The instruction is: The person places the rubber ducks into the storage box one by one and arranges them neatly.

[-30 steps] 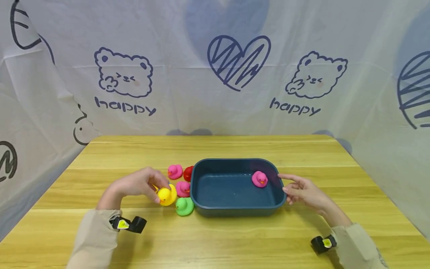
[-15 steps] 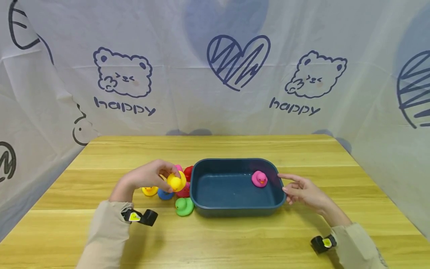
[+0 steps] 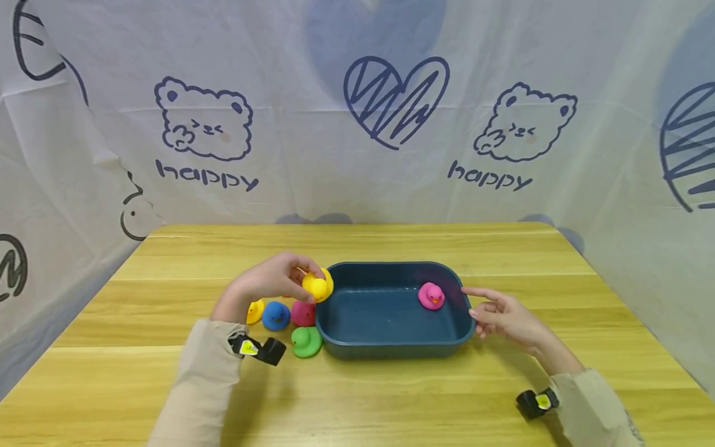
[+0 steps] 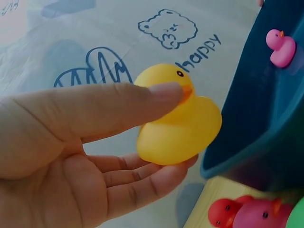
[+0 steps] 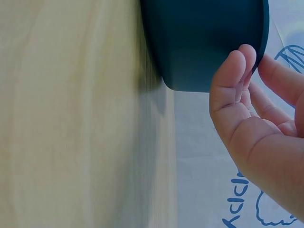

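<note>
Thumb and fingers of my left hand (image 3: 277, 277) pinch a yellow rubber duck (image 3: 318, 287), held up at the left rim of a dark blue bin (image 3: 385, 344). In the left wrist view the duck (image 4: 178, 128) is upright, with the thumb across its beak. A pink duck (image 3: 432, 296) sits inside the bin at its right end. My right hand (image 3: 511, 320) touches the bin's right side, index finger extended along the rim. The right wrist view shows thumb and fingertips against the bin wall (image 5: 204, 42), not wrapped round it.
Left of the bin sit a green duck (image 3: 306, 342), a deep pink duck (image 3: 303, 313), a blue duck (image 3: 276, 316) and a yellow duck (image 3: 255, 311). A red duck (image 4: 222, 212) shows in the left wrist view. Behind the wooden table (image 3: 391, 403) hangs a printed cloth (image 3: 301, 143).
My left hand has lifted the yellow duck off the table and carried it right and away from me to the bin's left rim. The right hand and bin have stayed put.
</note>
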### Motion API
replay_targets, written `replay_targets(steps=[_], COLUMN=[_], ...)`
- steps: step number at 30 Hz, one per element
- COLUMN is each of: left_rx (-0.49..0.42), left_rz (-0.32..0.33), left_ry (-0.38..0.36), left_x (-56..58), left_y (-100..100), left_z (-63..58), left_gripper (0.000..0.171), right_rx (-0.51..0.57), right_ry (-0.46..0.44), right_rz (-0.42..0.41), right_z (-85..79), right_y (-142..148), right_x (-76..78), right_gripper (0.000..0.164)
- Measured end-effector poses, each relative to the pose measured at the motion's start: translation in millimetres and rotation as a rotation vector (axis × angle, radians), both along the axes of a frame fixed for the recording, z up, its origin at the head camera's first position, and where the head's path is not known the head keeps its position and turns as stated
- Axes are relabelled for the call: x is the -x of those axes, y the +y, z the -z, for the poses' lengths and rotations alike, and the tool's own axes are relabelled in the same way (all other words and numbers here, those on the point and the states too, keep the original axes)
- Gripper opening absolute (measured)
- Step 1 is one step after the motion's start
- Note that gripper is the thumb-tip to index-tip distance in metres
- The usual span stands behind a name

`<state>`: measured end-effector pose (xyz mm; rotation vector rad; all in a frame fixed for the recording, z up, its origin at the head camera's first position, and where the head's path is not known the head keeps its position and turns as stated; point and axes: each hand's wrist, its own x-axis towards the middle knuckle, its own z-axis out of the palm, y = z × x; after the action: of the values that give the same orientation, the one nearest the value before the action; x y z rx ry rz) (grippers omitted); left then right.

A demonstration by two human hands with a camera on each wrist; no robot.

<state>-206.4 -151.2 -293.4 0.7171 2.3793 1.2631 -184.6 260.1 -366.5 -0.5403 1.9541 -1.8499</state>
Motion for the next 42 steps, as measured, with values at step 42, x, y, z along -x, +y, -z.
replay_targets(steps=[42], left_rx=[-0.473], left_rz=[-0.289], left_ry=[-0.256], left_x=[29.1], left_y=[115], left_z=[32.4], left_gripper=[0.042], right_rx=[-0.015], right_ry=[-0.006], right_rz=[0.021], right_z=[1.7], right_y=[1], right_x=[1.2], right_gripper=[0.055])
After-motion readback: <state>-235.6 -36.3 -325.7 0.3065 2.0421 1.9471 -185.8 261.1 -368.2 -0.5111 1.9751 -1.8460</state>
